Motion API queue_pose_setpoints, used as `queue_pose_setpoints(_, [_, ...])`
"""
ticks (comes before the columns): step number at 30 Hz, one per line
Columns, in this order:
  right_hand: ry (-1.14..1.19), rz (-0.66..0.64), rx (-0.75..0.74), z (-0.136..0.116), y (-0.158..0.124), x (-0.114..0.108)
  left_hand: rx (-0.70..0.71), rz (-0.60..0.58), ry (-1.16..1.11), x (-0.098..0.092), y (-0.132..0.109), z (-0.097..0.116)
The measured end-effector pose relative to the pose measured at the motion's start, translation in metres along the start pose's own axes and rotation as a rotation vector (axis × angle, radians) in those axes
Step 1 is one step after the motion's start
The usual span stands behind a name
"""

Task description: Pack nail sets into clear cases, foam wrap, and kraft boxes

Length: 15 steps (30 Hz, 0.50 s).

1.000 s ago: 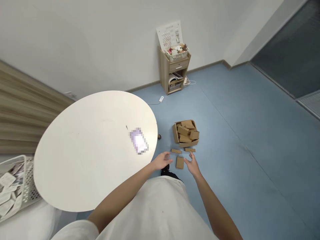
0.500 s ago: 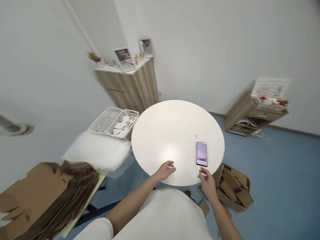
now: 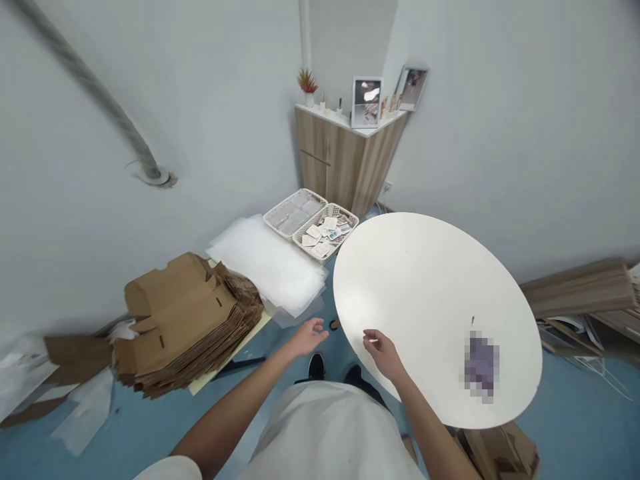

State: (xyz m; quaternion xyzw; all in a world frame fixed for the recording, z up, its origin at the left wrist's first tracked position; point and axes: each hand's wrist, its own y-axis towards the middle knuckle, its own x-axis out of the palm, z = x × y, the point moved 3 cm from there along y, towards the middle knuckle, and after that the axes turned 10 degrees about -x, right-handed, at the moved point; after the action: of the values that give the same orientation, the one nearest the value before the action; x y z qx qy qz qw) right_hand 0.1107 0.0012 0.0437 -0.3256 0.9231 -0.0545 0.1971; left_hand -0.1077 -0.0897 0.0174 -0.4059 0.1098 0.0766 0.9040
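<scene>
My left hand [image 3: 307,336] hangs in the air between the side table and the round white table [image 3: 425,267], its fingers apart and nothing in it. My right hand [image 3: 382,351] is over the near left edge of the round table, also empty, with fingers loosely spread. Left of my left hand lies a stack of flattened brown cardboard boxes [image 3: 185,307]. Beyond it is a pile of translucent white plastic sheets or bags [image 3: 270,267]. A blurred-out purple, phone-like object [image 3: 481,363] rests on the right part of the round table.
Two white baskets, one with clear packets [image 3: 295,212], one with cards [image 3: 325,233], stand behind the sheets. A wooden corner cabinet [image 3: 345,157] bears picture frames and a plant. A shelf [image 3: 580,293] is at right. Cardboard [image 3: 495,450] fills a box below the round table.
My view has swung left, bringing the cardboard stack and baskets nearer the middle. The round table now appears farther right. My right hand has moved away from the phone-like object; both hands stay empty.
</scene>
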Motion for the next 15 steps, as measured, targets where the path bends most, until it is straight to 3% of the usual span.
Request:
queue_pose_setpoints(6, [-0.025, -0.138, -0.041, -0.022, 0.046, 0.007, -0.049, 0.020, 0.074, -0.028, -0.006, 0.003])
queue_pose_setpoints(10, [0.015, -0.150, -0.056, -0.018, 0.079, 0.002, -0.049, 0.023, 0.113, -0.038, -0.005, 0.021])
queue_pose_setpoints(15, [0.025, -0.168, -0.023, -0.012, 0.115, -0.002, 0.051, 0.133, 0.195, -0.054, 0.005, 0.050])
